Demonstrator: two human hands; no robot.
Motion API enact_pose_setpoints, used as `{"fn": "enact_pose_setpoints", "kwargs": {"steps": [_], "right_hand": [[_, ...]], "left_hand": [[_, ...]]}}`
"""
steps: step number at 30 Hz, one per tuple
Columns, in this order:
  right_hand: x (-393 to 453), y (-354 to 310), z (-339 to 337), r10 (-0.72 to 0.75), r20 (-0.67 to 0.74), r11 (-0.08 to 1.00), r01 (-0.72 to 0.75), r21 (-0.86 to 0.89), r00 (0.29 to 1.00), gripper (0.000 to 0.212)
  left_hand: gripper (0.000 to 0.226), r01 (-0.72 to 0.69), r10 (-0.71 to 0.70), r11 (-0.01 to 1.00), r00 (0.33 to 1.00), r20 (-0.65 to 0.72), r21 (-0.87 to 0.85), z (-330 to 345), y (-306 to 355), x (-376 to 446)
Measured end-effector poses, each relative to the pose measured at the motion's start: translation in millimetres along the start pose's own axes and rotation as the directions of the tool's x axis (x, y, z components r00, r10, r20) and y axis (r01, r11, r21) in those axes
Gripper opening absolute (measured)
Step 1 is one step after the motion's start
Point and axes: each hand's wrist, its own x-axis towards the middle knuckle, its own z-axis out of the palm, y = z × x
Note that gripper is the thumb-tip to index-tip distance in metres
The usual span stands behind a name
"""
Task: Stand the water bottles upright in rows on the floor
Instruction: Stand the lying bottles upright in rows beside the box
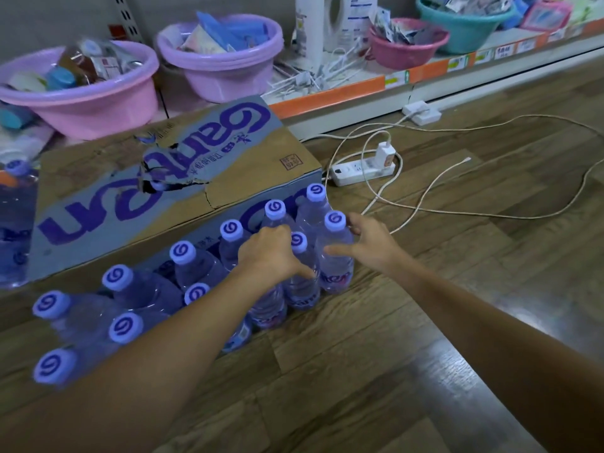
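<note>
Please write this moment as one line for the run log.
stage: aligning rows | left hand: grips front-row bottle | right hand: grips end bottle | bottles: upright beside carton | floor: wood

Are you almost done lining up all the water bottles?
A good part looks done: two rows of water bottles already stand upright on the floor beside the cardboard box. Right now the left hand has its grip on a bottle hidden beneath it, and the right hand steadies the end bottle. How many remain in the torn box cannot be seen.
</note>
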Motion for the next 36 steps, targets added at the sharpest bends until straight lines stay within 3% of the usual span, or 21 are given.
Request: {"fn": "enact_pose_setpoints", "kwargs": {"steps": [10, 14, 16, 18, 21, 23, 27, 29, 32, 34, 36], "right_hand": [[-2, -2, -1, 0.03, 0.096, 0.995, -0.038, 0.093, 0.995, 0.064], [1, -55, -10, -0.174, -0.186, 0.976, 0.195, 0.101, 0.967, 0.05], [9, -100, -7, -0.274, -0.213, 0.945, 0.304, 0.119, 0.938, 0.047], [23, -149, 11, -0.361, -0.149, 0.902, 0.385, 0.195, 0.921, 0.038], [39, -218, 69, -0.456, -0.012, 0.843, 0.436, 0.314, 0.89, 0.013], [44, -257, 124, -0.502, 0.062, 0.82, 0.452, 0.352, 0.862, 0.018], [41, -308, 235, -0.504, 0.293, 0.846, 0.395, 0.358, 0.813, 0.007], [44, -318, 284, -0.471, 0.388, 0.876, 0.372, 0.306, 0.792, 0.011], [55, -327, 342, -0.409, 0.433, 0.912, 0.345, 0.221, 0.803, 0.013], [68, -332, 374, -0.354, 0.43, 0.935, 0.307, 0.176, 0.83, 0.013], [80, -337, 403, -0.282, 0.438, 0.959, 0.253, 0.125, 0.853, 0.021]], "left_hand": [[0.06, -0.128, 0.126, 0.986, 0.992, 0.029, 0.103, 1, -2, -3], [0.065, -0.243, 0.247, 0.969, 0.962, 0.118, -0.044, -26, -14, -12], [0.062, -0.334, 0.338, 0.937, 0.941, 0.015, -0.105, -56, -31, -25], [0.051, -0.383, 0.365, 0.91, 0.921, -0.136, -0.156, -89, -63, -42], [0.034, -0.317, 0.217, 0.905, 0.918, -0.332, -0.285, -133, -136, -67], [0.024, -0.185, 0.023, 0.914, 0.913, -0.408, -0.362, -152, -201, -80], [0.02, 0.154, -0.354, 0.885, 0.836, -0.418, -0.44, -162, -339, -104], [0.02, 0.277, -0.509, 0.811, 0.768, -0.388, -0.515, -155, -401, -108], [0.018, 0.267, -0.668, 0.64, 0.657, -0.349, -0.721, -136, -478, -102], [0.034, 0.2, -0.714, 0.56, 0.608, -0.346, -0.804, -125, -513, -88], [0.037, 0.185, -0.728, 0.548, 0.585, -0.357, -0.816, -120, -536, -71]]}}
